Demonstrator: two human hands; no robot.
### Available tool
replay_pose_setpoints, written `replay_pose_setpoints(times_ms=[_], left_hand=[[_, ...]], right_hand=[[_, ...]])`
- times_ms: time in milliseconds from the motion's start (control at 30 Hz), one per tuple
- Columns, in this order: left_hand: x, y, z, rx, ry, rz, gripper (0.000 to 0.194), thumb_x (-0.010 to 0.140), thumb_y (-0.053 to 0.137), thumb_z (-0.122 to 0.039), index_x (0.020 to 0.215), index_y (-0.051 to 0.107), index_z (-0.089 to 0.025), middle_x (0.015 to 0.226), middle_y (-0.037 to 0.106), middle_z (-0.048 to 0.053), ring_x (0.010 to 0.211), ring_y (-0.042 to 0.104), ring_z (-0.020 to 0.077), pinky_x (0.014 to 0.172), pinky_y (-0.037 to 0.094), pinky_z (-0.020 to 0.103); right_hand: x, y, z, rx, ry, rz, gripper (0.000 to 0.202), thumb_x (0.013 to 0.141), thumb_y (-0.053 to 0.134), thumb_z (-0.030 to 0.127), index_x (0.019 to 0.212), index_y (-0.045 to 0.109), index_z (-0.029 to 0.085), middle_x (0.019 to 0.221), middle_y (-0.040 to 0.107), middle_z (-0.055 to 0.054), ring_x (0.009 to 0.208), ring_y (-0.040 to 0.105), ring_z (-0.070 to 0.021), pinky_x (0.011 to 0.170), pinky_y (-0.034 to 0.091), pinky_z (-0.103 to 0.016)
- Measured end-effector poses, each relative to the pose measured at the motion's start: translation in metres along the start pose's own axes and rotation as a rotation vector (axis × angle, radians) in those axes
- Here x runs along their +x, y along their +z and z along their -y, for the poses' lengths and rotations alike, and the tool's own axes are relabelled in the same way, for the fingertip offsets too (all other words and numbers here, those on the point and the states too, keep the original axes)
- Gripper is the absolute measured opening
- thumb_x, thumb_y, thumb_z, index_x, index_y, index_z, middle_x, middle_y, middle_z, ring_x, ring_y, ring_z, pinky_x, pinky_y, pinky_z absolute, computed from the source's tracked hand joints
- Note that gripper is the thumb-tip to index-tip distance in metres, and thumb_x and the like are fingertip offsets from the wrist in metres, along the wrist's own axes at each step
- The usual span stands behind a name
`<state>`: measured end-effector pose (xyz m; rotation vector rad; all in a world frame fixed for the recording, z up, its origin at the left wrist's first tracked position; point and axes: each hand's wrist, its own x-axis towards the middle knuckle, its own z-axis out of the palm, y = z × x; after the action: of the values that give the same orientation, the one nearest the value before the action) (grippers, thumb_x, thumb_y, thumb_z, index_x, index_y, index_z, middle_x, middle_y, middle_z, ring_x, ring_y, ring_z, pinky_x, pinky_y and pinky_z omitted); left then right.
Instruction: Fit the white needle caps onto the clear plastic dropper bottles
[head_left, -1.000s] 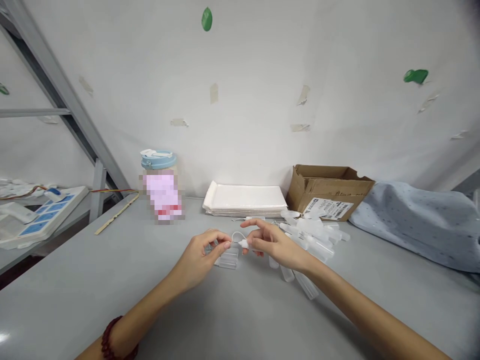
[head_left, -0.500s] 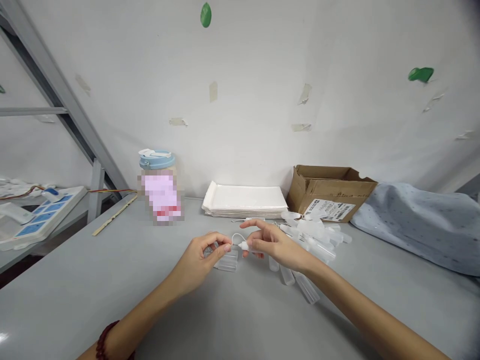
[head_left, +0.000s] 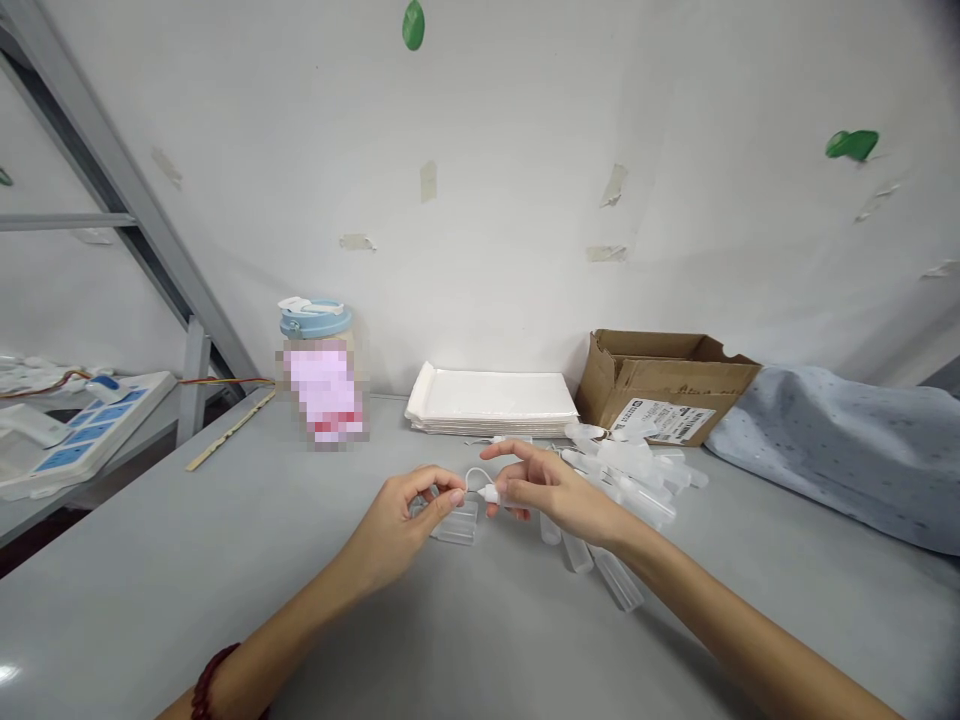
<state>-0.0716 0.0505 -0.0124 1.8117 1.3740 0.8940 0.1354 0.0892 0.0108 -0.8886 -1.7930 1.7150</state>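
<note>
Head view shows us two hands close together above the grey table (head_left: 420,640), w/ one small bottle between them. Our right hand (head_left: 551,490) holds this bottle (head_left: 489,493) on its side, white neck pointing to the left; thumb and some fingers press on it, the index finger is stretched away, and most of the body is hidden. Our left hand (head_left: 405,510) has thumb and index finger pinched together, prob. on the end of a thin white cord (head_left: 478,471), which makes an arch toward the neck; what sits at that end we can't tell, b/c the fingertips cover it. As to progress, bottle and cord seem already joined at one side, but there is a small gap b/w left fingertips and neck, so we judge this pc. not finished. Just beside the left hand lie a few clear bottles (head_left: 457,525) side by side; a bigger loose pile (head_left: 634,462) is at right, near the cardboard box (head_left: 667,385). Which of these are done & which are left, we can't tell.
</note>
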Motion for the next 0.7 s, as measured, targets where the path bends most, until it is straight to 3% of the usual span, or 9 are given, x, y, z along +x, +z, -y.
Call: replay_pose_setpoints(times_ms=[267, 700], left_hand=[[-0.0001, 0.0007, -0.0001, -0.024, -0.011, 0.016, 0.024, 0.087, 0.048, -0.036, 0.083, 0.066, -0.02, 0.079, 0.063, 0.001, 0.069, 0.048, 0.0149, 0.059, 0.037, 0.024], [-0.0042, 0.0043, -0.0015, 0.046, 0.096, -0.038, 0.023, 0.089, 0.047, -0.031, 0.08, 0.066, -0.021, 0.076, 0.06, 0.001, 0.074, 0.053, 0.0166, 0.067, 0.042, 0.026]], right_hand=[[-0.0016, 0.0015, 0.0041, -0.015, 0.026, 0.002, 0.029, 0.084, 0.054, 0.026, 0.112, 0.047, 0.019, 0.076, 0.065, 0.0, 0.061, 0.045, -0.0117, 0.061, 0.036, -0.027], [-0.0005, 0.0054, 0.0012, -0.065, 0.02, -0.025, 0.031, 0.084, 0.056, 0.03, 0.113, 0.047, 0.021, 0.075, 0.064, 0.0, 0.068, 0.052, -0.0144, 0.066, 0.039, -0.029]])
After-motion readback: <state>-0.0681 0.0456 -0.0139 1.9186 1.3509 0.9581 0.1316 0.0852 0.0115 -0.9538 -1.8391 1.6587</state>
